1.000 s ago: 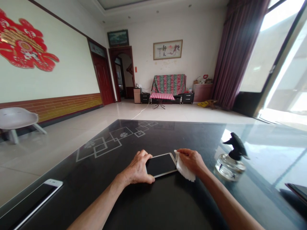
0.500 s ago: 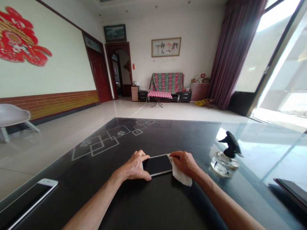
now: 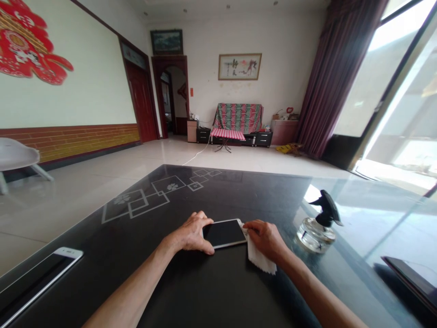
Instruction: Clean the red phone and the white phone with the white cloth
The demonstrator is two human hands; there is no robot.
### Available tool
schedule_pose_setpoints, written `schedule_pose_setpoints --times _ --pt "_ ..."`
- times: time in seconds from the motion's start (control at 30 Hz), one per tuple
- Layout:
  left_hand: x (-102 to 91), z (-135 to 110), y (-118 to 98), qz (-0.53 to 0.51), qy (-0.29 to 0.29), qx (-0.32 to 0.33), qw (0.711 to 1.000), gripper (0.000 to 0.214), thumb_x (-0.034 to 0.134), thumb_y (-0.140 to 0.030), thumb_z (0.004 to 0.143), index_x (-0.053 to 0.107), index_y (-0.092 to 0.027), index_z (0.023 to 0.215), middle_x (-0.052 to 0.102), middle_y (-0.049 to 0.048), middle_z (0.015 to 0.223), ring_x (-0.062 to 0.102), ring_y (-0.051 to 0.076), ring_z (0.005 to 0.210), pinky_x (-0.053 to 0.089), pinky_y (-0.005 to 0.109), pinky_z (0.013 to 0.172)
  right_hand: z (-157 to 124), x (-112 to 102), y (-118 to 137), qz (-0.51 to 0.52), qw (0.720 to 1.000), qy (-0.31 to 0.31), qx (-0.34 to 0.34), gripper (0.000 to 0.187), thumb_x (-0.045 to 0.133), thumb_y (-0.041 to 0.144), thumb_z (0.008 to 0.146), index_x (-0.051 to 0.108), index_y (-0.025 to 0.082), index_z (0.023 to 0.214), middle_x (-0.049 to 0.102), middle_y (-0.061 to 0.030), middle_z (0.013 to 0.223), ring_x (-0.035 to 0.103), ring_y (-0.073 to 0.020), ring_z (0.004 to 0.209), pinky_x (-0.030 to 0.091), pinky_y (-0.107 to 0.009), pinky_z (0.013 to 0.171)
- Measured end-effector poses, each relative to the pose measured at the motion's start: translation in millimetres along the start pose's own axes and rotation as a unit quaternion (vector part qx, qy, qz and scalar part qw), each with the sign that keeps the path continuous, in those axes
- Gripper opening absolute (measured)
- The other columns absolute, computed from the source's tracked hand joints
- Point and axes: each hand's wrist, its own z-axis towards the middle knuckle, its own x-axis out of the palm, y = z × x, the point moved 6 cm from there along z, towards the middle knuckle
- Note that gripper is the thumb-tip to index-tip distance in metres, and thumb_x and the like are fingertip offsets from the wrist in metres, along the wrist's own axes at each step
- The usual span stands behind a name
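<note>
2 hands flank phone (image 3: 224, 233), left hand (image 3: 193, 234) gripping its edge, right hand (image 3: 265, 238) pinching white cloth (image 3: 260, 260).

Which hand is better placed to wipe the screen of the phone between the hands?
Probably the right hand: it holds the white cloth at the right edge of the phone, while the left hand grips the left end, steadying it.

Tiled floor (image 3: 85, 191), purple curtain (image 3: 327, 77), bright window (image 3: 406, 105).
</note>
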Motion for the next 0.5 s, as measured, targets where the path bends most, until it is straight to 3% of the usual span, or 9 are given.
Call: schedule_pose_setpoints --times 0.2,0.5 --pt "-0.7 -0.6 0.5 -0.003 -0.018 0.000 1.000 0.080 0.080 -0.043 0.044 0.059 -0.025 0.119 0.050 0.0044 0.108 0.047 0.029 0.107 0.041 0.035 0.093 18.3 9.6 -7.4 0.025 0.998 -0.032 0.043 0.031 0.047 0.019 0.074 0.075 0.020 0.084 0.073 -0.0058 0.089 0.067 -0.0225 0.083 0.047 -0.030 0.079" --pt "0.2 -6.2 -2.0 -0.025 -0.061 0.017 0.998 0.074 0.080 -0.038 0.044 0.061 -0.022 0.113 0.051 0.0049 0.106 0.049 0.028 0.102 0.042 0.036 0.091 6.4 4.3 -11.8 0.113 0.987 -0.033 0.112 0.029 0.050 0.028 0.075 0.075 0.016 0.082 0.069 -0.0019 0.060 0.060 -0.0151 0.051 0.043 -0.022 0.047"
